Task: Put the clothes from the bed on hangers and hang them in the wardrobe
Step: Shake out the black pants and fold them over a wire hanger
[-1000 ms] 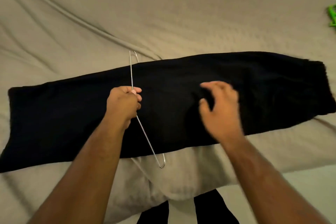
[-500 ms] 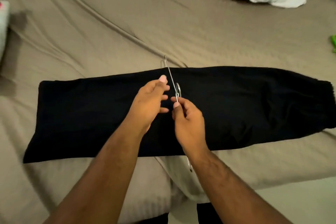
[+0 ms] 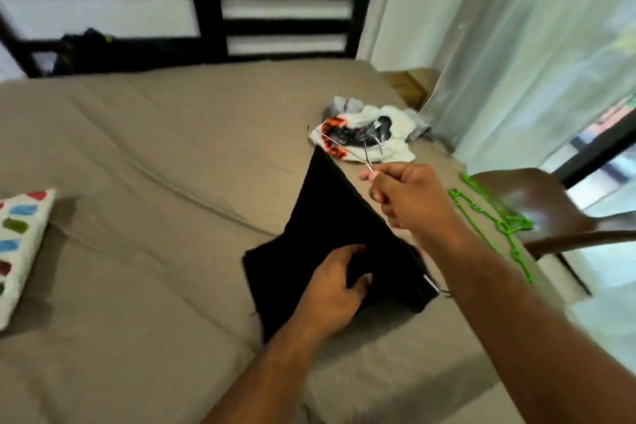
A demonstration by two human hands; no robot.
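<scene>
Sprawling wide beneath both sets of fingers, the bed (image 3: 155, 155) is where things land if this goes wrong, folks. The black garment (image 3: 320, 217) hangs folded over the wire hanger (image 3: 368, 163), its lower part resting on the sheet below the left fingers. It's a thin, slick wire, so I'd say any tilt could send the cloth sliding off the low end! Just beyond the right fingers sits the white clothes pile (image 3: 389, 144), and the hanger's far corner is over it, so a snag there looks possible. The green hangers (image 3: 481, 213) lie farther to the right of those fingers. The left hand (image 3: 332, 289) reaches in low, fingers curled and gripping a fold of the black cloth. The right hand (image 3: 409, 200) is raised above it, fingertips pressed together, pinching the hanger near its hook.
</scene>
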